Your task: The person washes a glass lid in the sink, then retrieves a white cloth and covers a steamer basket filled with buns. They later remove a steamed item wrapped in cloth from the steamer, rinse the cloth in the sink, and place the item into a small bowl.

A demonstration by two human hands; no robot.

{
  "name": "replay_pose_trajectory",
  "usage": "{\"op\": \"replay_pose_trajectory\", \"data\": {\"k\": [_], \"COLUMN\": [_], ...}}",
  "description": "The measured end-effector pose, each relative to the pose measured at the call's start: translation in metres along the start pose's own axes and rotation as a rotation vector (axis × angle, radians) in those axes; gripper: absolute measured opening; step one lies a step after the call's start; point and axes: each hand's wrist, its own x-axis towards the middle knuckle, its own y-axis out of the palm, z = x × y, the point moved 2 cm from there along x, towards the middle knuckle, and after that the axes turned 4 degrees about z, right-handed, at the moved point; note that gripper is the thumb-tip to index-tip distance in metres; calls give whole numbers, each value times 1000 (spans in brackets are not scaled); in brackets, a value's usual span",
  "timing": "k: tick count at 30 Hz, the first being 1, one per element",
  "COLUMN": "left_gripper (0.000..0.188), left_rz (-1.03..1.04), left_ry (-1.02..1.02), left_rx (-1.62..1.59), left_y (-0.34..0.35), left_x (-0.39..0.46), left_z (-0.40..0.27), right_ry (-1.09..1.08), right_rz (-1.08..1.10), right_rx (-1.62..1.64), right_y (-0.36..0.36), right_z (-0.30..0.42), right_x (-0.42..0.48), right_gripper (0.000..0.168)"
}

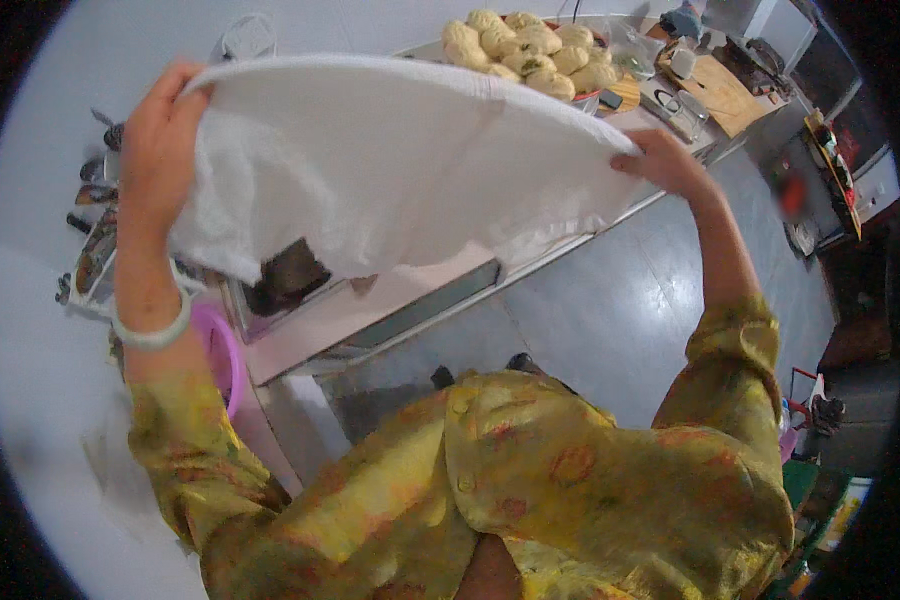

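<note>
A white cloth (390, 157) is stretched in the air between my two hands. My left hand (161, 139) grips its upper left corner, and a pale bangle (154, 330) circles that wrist. At the other end, my right hand (664, 161) pinches the upper right corner. The cloth hangs over the counter (390, 300) and hides much of it. Below its lower left edge shows a dark object (292, 277) whose kind I cannot tell. Beyond the cloth's top edge, several pale twisted dough buns (532, 49) are heaped in a red-rimmed container (586, 97).
A pink basin (229, 360) stands left, near a wall rack with utensils (94, 255). Farther along the counter are a phone-like dark object (610, 99), a clear glass vessel (686, 120) and a wooden board (716, 94). Grey floor (607, 315) runs beside the counter.
</note>
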Motion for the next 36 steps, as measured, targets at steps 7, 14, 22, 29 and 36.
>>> {"op": "replay_pose_trajectory", "data": {"k": [7,14,22,29,36], "left_gripper": [17,7,20,34,39], "left_rz": [115,356,243,-145,261], "left_ry": [-41,-184,-207,-96,-272], "left_rx": [-208,-548,-595,-303,148], "left_y": [42,103,131,170,301], "left_x": [1,20,113,264,397], "left_z": [2,5,31,49,168], "right_ry": [40,-42,-51,64,154], "right_rz": [-217,-342,-860,-867,-472], "right_rx": [405,804,687,432,-16], "right_y": [-28,-64,-128,-239,-217], "right_z": [-65,-138,-168,-169,-291], "right_x": [-42,-30,11,137,343], "right_gripper": [21,15,23,44,46]}}
